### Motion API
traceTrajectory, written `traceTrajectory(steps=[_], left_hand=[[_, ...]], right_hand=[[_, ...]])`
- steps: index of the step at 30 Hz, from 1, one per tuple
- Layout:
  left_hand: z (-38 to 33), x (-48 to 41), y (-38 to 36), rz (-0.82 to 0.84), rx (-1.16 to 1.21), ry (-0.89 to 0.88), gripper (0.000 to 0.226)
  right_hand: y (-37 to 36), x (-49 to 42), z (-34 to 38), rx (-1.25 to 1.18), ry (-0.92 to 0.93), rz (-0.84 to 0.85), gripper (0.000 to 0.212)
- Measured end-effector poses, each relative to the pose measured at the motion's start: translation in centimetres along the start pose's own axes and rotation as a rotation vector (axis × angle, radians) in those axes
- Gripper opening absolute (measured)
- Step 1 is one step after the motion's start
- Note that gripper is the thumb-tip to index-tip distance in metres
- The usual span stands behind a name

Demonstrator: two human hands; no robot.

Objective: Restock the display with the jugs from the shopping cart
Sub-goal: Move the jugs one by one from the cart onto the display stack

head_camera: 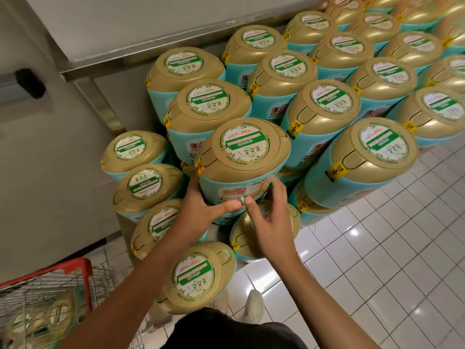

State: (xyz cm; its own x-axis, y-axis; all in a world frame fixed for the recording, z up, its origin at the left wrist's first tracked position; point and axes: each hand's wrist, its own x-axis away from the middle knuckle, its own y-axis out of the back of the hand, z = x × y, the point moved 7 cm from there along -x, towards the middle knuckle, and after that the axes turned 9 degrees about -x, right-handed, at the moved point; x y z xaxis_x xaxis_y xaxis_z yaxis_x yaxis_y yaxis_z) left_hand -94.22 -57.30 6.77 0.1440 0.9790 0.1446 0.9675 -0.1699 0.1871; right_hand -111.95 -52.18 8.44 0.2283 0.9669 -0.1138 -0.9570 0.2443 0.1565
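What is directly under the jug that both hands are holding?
Under the held jug, gripped by the left hand and right hand, gold lids of lower jugs show. Whether it rests on them is hidden.

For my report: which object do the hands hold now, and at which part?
Both hands, left hand and right hand, hold one jug by its lower teal body, fingers on the label.

We're on a shop floor here: identical teal jugs with gold lids and round green-and-white labels (242,147) are stacked in tiers across the centre and upper right, on glossy white floor tiles (377,260). A wire shopping cart with a red rim (63,270) sits lower left.
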Motion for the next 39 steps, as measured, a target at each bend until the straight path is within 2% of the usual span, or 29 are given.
traceTrajectory(steps=[8, 13, 18, 20, 31, 39], left_hand=[[1.1, 1.5, 1.9, -0.021, 0.057, 0.046, 0.084], [0.6, 4.6, 4.8, -0.170, -0.073, -0.007, 0.051], [0.0, 9.5, 5.9, -0.134, -0.094, -0.037, 0.022], [0.3, 12.2, 6.1, -0.128, -0.063, -0.025, 0.020], [4.4, 33.3, 7.8, -0.308, -0.085, 0.049, 0.021], [11.1, 52.0, 12.3, -0.533, 0.015, 0.218, 0.013]], right_hand=[[2.0, 2.2, 0.1, 0.004, -0.021, -0.119, 0.055], [3.3, 4.7, 0.9, -0.048, -0.045, -0.143, 0.031], [3.4, 8.0, 2.6, -0.067, -0.014, -0.098, 0.016], [3.4, 9.8, 2.9, -0.080, -0.017, -0.076, 0.014], [2.1, 25.0, 2.2, -0.161, -0.063, 0.198, 0.011], [-4.3, 37.8, 2.3, -0.124, -0.118, 0.519, 0.009]])
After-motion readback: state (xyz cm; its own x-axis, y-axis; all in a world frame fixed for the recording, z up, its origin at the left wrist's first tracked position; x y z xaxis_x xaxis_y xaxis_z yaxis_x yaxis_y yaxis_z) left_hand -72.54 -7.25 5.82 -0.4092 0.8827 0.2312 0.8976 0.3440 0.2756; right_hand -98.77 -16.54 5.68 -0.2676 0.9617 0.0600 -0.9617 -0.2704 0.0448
